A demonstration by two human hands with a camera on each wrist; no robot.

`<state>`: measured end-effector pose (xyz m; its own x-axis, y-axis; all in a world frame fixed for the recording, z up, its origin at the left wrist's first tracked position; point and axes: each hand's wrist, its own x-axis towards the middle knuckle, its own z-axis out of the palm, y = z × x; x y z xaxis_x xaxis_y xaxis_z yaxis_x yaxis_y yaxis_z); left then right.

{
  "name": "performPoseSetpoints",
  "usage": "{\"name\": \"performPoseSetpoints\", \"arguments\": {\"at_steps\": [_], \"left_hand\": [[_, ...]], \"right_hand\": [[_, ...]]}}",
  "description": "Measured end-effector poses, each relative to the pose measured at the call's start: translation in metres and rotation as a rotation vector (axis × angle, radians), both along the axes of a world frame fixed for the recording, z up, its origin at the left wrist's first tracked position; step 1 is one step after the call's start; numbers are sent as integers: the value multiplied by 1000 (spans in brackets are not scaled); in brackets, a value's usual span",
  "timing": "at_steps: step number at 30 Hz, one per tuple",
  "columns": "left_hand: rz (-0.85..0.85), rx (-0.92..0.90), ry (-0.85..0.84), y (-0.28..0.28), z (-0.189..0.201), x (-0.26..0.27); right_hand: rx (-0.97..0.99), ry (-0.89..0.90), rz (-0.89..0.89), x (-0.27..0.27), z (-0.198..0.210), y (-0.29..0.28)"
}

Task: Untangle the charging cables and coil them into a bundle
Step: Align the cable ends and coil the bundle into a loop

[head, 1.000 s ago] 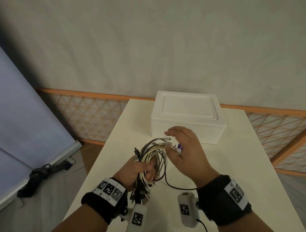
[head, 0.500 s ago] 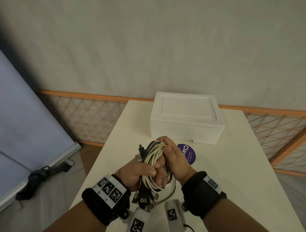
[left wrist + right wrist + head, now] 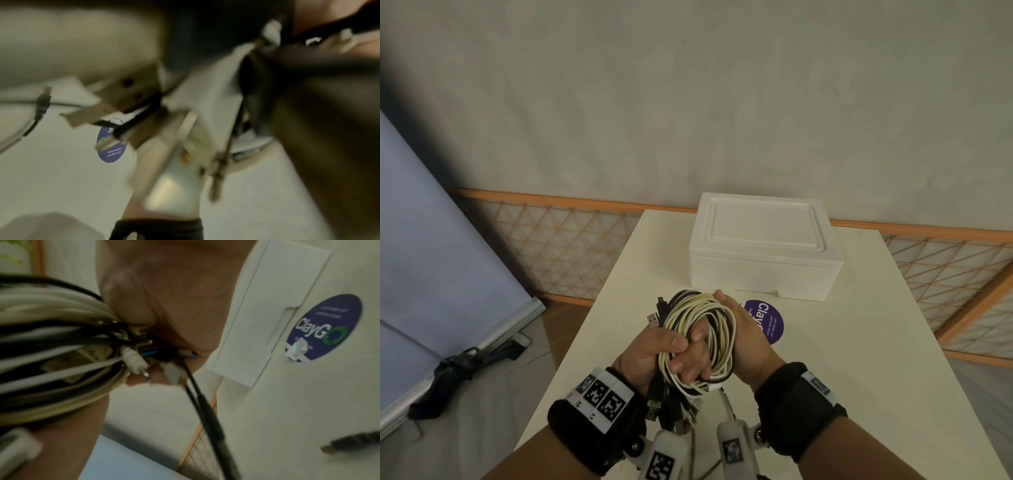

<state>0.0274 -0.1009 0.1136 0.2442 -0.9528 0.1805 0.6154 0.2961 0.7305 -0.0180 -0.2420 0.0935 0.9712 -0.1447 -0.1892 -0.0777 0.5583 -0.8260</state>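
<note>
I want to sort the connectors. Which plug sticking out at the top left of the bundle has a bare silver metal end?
The lower one of the two, the silver USB plug, pointing left beside the coiled cables. The black plug just above it is dark all over.

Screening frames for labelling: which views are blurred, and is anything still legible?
Head view: sharp, dim even light, corners darkened; cable bundle, foam box and purple sticker clear. Left wrist view: heavy motion blur, only the sticker and one black plug readable. Right wrist view: softer blur; sticker lettering legible, cables streaked.
</note>
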Motion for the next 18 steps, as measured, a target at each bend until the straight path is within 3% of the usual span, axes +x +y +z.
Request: {"name": "performPoseSetpoints", "arguments": {"at_steps": [2,6,8,10,14,18], "left_hand": [[8,2,16,-1,-1,1],[50,-23,26,-4,-7,4],[83,-18,71,-6,-8,2],[213,31,110,-9,-7,2],[497,138,165,-9,5,20],[554,261,231,-13,5,25]], "right_hand": [[-8,-4,-59,1,-2,2],[113,7,-9,2,-3,2],[36,36,-53,2,-7,2],[-159,85,-68,-1,-14,3],[-519,190,169,-14,-25,15],[-1166,28,338,-19,-12,15]]}}
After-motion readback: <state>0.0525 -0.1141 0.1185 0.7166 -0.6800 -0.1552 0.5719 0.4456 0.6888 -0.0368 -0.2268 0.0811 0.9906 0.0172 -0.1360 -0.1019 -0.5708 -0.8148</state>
